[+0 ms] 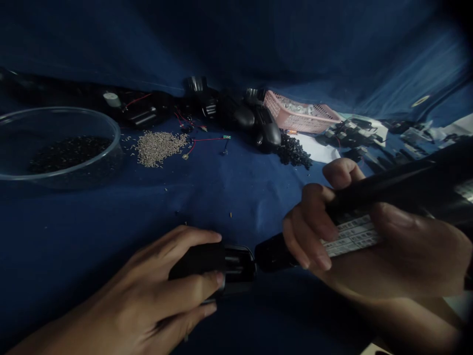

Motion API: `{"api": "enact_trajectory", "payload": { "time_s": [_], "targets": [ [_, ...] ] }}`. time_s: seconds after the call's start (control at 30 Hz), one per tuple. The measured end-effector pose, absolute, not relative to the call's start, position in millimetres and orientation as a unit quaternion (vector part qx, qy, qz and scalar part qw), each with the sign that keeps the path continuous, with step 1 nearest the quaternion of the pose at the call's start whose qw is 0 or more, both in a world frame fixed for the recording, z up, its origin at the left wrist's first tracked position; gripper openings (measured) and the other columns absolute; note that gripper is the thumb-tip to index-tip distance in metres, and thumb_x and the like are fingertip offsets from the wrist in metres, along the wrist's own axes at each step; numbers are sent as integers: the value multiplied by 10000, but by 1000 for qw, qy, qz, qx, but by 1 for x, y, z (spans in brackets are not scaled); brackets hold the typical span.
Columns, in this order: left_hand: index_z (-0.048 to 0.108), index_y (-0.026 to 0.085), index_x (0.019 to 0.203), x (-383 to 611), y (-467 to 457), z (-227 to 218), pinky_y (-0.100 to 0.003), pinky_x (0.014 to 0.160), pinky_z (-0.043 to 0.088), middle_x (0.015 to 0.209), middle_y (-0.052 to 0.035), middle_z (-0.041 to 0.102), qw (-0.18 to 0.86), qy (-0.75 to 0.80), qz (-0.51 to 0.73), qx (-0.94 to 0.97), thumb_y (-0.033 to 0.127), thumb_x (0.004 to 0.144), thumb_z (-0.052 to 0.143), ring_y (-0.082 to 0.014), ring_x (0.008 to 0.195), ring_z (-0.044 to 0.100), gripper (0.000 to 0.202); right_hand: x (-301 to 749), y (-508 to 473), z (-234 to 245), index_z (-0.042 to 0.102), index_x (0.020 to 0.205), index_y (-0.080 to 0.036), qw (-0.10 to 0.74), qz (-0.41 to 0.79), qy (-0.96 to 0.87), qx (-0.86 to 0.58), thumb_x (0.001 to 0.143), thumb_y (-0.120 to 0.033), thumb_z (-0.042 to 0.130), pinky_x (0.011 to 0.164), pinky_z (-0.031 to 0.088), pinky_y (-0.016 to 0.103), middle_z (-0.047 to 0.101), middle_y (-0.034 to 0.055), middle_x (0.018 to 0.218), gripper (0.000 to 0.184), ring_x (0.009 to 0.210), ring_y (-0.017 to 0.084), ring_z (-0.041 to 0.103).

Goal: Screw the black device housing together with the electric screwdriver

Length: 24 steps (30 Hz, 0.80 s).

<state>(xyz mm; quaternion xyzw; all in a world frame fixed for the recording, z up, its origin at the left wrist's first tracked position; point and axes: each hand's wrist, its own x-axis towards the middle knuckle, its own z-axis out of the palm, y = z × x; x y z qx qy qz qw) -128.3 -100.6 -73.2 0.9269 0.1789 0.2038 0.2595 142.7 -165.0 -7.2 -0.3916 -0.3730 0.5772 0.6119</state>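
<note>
My left hand (158, 286) is closed around a black plastic housing (238, 264), low in the middle of the head view. The housing's open, hollow end points right, and my fingers cover much of its other end. In my right hand (369, 246) is a black electric screwdriver (273, 252) with a white printed label, held slanting with its body up to the right. Its narrow nose lies against or just beside the housing's right edge; I cannot tell whether they touch. The screwdriver's tip is not visible.
A clear plastic bowl (111, 148) of small black parts stands left, beside a pile of screws (157, 148). Behind are thin red wires (210, 140), black housings (268, 130), a heap of small black pieces (293, 152) and a pink basket (284, 118). Blue cloth (251, 182) covers the surface.
</note>
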Motion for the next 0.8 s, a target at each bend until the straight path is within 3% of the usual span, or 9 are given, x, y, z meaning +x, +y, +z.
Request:
{"api": "enact_trajectory", "payload": {
  "time_s": [0.1, 0.27, 0.5, 0.8],
  "targets": [
    [658, 393, 1293, -128, -101, -73, -355, 936, 635, 1503, 8, 538, 262, 189, 206, 924, 101, 865, 710, -270, 1262, 627, 520, 144, -166, -7, 426, 920, -287, 614, 598, -355, -375, 804, -369, 792, 460, 464, 295, 535, -45, 620, 393, 423, 151, 481],
    [638, 423, 1314, -130, -102, -74, -354, 907, 646, 1505, 24, 534, 266, 199, 196, 922, 122, 872, 714, -279, 1269, 623, 540, 145, -167, -6, 484, 929, -288, 612, 597, -365, -368, 958, -376, 587, 481, 471, 313, 537, -21, 633, 138, 437, 162, 501],
    [617, 423, 1333, -130, -102, -74, -352, 963, 624, 1521, 28, 508, 272, 185, 201, 923, 82, 882, 682, -249, 1270, 617, 569, 144, -168, -6, 504, 928, -293, 606, 610, -350, -371, 866, -398, 739, 508, 477, 304, 551, -27, 645, 265, 460, 156, 512],
    [605, 445, 1335, -125, -99, -65, -320, 969, 614, 1502, 49, 524, 275, 191, 176, 926, 105, 903, 666, -224, 1257, 622, 552, 152, -171, -16, 548, 1020, -303, 591, 621, -378, -349, 885, -425, 727, 587, 516, 329, 580, -16, 718, 256, 554, 166, 565]
  ]
}}
